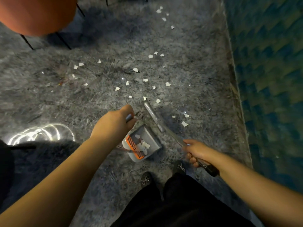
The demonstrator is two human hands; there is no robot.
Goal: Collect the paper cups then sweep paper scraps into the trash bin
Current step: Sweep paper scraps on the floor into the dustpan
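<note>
Looking down from my head camera, my left hand (114, 123) grips the dustpan's upright handle, and my right hand (196, 152) is wrapped round the broom handle (173, 136), its grey head (153, 116) reaching out over the shaggy grey carpet (49, 99). The dustpan (144, 145) sits between my hands, just ahead of my shoes, with a few white pieces already inside by its orange comb. Plenty of paper scraps (136, 69) lie scattered well ahead. I see no paper cups and no trash bin here, so I judge sweeping barely begun.
</note>
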